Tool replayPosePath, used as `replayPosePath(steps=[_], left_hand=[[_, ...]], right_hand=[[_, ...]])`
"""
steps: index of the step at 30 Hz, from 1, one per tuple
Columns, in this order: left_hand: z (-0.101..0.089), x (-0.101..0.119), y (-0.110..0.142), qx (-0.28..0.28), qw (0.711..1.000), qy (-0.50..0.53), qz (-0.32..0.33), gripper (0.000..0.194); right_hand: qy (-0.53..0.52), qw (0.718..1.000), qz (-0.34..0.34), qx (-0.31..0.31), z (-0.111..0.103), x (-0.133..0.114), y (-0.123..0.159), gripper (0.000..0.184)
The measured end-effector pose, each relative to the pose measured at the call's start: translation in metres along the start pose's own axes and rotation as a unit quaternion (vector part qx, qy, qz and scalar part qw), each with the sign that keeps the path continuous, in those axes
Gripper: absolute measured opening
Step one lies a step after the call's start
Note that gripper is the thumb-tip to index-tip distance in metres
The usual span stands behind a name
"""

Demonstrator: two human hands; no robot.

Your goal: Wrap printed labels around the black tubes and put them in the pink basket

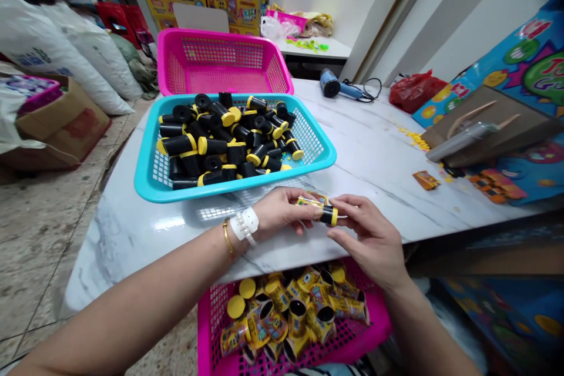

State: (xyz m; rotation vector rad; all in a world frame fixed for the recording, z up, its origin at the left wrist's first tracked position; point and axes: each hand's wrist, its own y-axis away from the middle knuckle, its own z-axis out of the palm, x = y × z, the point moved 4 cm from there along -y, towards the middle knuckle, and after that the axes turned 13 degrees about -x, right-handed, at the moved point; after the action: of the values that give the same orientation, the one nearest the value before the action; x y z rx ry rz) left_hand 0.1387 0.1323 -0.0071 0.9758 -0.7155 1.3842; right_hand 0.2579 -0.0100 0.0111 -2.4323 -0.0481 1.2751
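My left hand [284, 210], with a white band and a gold bracelet at the wrist, grips a small black tube with a yellow cap [328, 215] above the table's front edge. A clear and yellow printed wrapper shows around its left part, partly behind my thumb. At the capped end, my right hand [370, 232] has its fingertips and thumb on either side of the tube. Behind my hands, a turquoise basket [233, 191] holds many loose black tubes with yellow caps [214, 145]. Below the table edge, a pink basket [374, 335] is filled with tubes in yellow printed wrappers [297, 314].
Another pink basket [224, 41] stands behind the turquoise one. A blue heat gun [339, 87] with a cord lies at the back of the marble-patterned table [374, 147]. A cardboard holder [476, 123], a red bag [414, 91] and yellow bits [414, 138] are at the right.
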Motion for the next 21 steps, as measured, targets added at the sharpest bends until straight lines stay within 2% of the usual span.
replayPosePath(steps=[6, 12, 14, 17, 19, 21], left_hand=[[0.012, -0.003, 0.0, -0.007, 1.0, -0.019, -0.01, 0.056], [0.005, 0.004, 0.004, -0.051, 0.997, -0.013, -0.056, 0.056], [0.003, 0.004, 0.003, -0.051, 0.997, -0.027, -0.043, 0.049], [0.008, 0.005, 0.003, -0.03, 0.994, -0.099, 0.033, 0.036], [0.013, 0.008, 0.005, 0.006, 0.978, -0.19, 0.081, 0.029], [0.018, 0.011, 0.008, 0.034, 0.955, -0.275, 0.107, 0.024]], right_hand=[[0.127, 0.991, -0.017, 0.029, 0.003, -0.011, 0.005, 0.048], [0.177, 0.976, -0.114, 0.059, -0.002, -0.02, -0.002, 0.051], [0.191, 0.971, -0.131, 0.051, -0.003, -0.019, 0.0, 0.054], [0.146, 0.983, -0.089, 0.059, 0.0, -0.014, 0.004, 0.05], [0.053, 0.994, -0.015, 0.098, 0.005, -0.006, 0.007, 0.04], [-0.045, 0.99, 0.062, 0.122, 0.012, 0.003, 0.011, 0.031]])
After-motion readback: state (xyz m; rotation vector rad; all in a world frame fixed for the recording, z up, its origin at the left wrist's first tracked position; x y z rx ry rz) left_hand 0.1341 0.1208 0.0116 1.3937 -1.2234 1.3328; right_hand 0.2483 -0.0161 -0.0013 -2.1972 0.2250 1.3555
